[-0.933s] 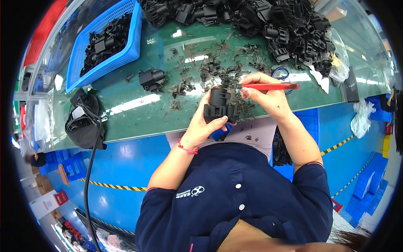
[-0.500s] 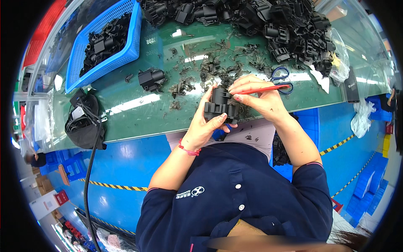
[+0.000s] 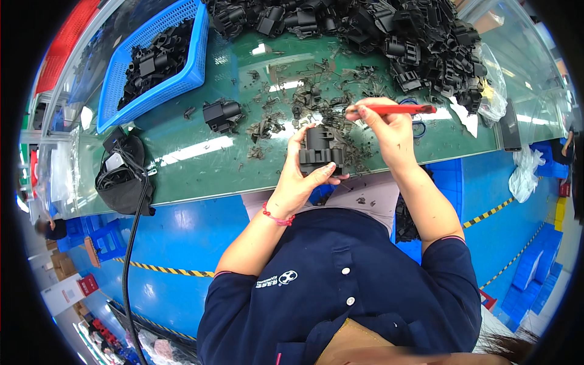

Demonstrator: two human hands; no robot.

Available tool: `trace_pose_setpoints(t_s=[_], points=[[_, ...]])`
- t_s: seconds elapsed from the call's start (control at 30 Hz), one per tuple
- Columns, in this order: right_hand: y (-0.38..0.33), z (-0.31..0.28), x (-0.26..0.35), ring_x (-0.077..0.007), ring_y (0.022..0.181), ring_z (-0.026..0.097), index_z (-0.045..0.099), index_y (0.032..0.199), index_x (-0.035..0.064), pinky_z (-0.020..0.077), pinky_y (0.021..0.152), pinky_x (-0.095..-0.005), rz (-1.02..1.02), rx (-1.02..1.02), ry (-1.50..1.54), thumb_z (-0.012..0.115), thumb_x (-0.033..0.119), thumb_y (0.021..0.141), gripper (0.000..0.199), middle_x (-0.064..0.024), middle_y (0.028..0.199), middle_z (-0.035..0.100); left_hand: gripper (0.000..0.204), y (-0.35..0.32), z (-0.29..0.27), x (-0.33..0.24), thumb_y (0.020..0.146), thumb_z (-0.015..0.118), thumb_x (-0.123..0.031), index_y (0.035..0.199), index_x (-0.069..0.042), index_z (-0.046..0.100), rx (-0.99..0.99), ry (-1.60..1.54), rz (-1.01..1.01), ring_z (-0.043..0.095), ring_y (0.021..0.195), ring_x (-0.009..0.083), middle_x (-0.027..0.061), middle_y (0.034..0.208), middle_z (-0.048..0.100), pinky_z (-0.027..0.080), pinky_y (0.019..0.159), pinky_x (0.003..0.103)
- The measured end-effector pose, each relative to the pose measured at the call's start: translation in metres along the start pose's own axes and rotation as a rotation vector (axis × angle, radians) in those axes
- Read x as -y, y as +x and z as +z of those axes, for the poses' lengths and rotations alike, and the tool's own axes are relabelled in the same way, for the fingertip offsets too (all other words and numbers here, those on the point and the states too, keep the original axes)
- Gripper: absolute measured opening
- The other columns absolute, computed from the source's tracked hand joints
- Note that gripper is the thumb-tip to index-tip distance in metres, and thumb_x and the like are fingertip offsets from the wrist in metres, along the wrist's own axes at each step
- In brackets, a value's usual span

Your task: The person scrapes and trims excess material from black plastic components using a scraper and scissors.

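My left hand (image 3: pixel 299 182) is wrapped round a black moulded plastic part (image 3: pixel 317 155) with a rounded barrel and ribbed blocks, held over the table's near edge. Up and to the right of it, my right hand (image 3: pixel 392 131) grips a slim red tool (image 3: pixel 404 109), whose tip is hidden by the fingers. The tool is apart from the part. Partly behind my right hand lie blue-handled scissors (image 3: pixel 420 128). Thin black plastic scraps (image 3: pixel 310 94) are strewn beyond my hands. One similar black part (image 3: pixel 222 115) sits alone on the table to the left.
A large heap of black parts (image 3: pixel 413 52) covers the table's far right. At the far left stands a blue basket (image 3: pixel 199 67) of black pieces. A black pouch with a cable (image 3: pixel 121 182) lies at the left edge. Clear plastic bag (image 3: pixel 494 91) and black box (image 3: pixel 510 125) are on the right.
My right hand has drawn the red tool away from the black part, up and to the right. My left hand keeps its hold on the part and has barely moved.
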State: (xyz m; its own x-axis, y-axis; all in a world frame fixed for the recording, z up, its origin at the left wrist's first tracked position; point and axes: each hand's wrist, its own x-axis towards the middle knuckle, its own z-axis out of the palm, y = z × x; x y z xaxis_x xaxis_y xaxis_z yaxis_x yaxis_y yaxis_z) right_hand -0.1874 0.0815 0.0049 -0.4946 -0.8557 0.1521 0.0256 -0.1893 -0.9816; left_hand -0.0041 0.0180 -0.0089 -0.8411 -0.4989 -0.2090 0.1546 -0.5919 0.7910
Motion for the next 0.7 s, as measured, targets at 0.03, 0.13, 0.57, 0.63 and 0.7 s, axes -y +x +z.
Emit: trace_pose_setpoints(t_s=[0.03, 0.13, 0.57, 0.63, 0.7], points=[[0.003, -0.002, -0.003, -0.02, 0.084, 0.064, 0.06, 0.095, -0.0031, 0.0488, 0.081, -0.0313, 0.007, -0.028, 0.013, 0.057, 0.006, 0.086, 0.013, -0.0146, 0.094, 0.064, 0.078, 0.001, -0.001, 0.0, 0.082, 0.062, -0.006, 0.14, -0.018, 0.012, 0.002, 0.001, 0.001, 0.061, 0.091, 0.0321, 0.0172, 0.121, 0.045, 0.056, 0.068, 0.033], [0.007, -0.005, -0.008, -0.0137, 0.084, 0.058, 0.062, 0.097, -0.0004, 0.0446, 0.077, -0.0251, -0.029, -0.01, -0.171, 0.059, 0.008, 0.086, 0.014, -0.0058, 0.09, 0.061, 0.08, 0.002, -0.007, -0.001, 0.081, 0.06, -0.008, 0.141, -0.021, 0.01, 0.013, -0.194, 0.06, 0.055, 0.104, 0.0374, 0.0188, 0.127, 0.042, 0.053, 0.08, 0.04], [-0.004, 0.001, -0.003, -0.019, 0.094, 0.057, 0.067, 0.094, 0.0019, 0.0445, 0.082, -0.0317, -0.037, 0.232, -0.144, 0.064, 0.009, 0.08, 0.016, -0.0096, 0.097, 0.063, 0.07, 0.007, -0.016, -0.006, 0.086, 0.054, -0.005, 0.14, -0.025, 0.014, -0.036, -0.317, 0.17, 0.048, 0.114, 0.0261, 0.011, 0.128, 0.039, 0.045, 0.092, 0.041], [-0.005, 0.002, -0.005, -0.0193, 0.094, 0.057, 0.067, 0.093, 0.0029, 0.044, 0.084, -0.0327, -0.05, 0.239, -0.166, 0.064, 0.01, 0.08, 0.016, -0.0087, 0.096, 0.064, 0.071, 0.007, -0.014, -0.006, 0.086, 0.055, -0.004, 0.14, -0.025, 0.014, -0.057, -0.327, 0.191, 0.048, 0.115, 0.025, 0.0108, 0.128, 0.039, 0.045, 0.093, 0.042], [-0.005, 0.003, -0.006, -0.0197, 0.095, 0.057, 0.067, 0.093, 0.0039, 0.0435, 0.085, -0.0337, -0.065, 0.248, -0.186, 0.065, 0.012, 0.079, 0.016, -0.0077, 0.094, 0.065, 0.071, 0.007, -0.013, -0.006, 0.086, 0.055, -0.004, 0.14, -0.025, 0.014, -0.065, -0.325, 0.199, 0.047, 0.115, 0.0245, 0.0105, 0.128, 0.038, 0.044, 0.093, 0.042]])
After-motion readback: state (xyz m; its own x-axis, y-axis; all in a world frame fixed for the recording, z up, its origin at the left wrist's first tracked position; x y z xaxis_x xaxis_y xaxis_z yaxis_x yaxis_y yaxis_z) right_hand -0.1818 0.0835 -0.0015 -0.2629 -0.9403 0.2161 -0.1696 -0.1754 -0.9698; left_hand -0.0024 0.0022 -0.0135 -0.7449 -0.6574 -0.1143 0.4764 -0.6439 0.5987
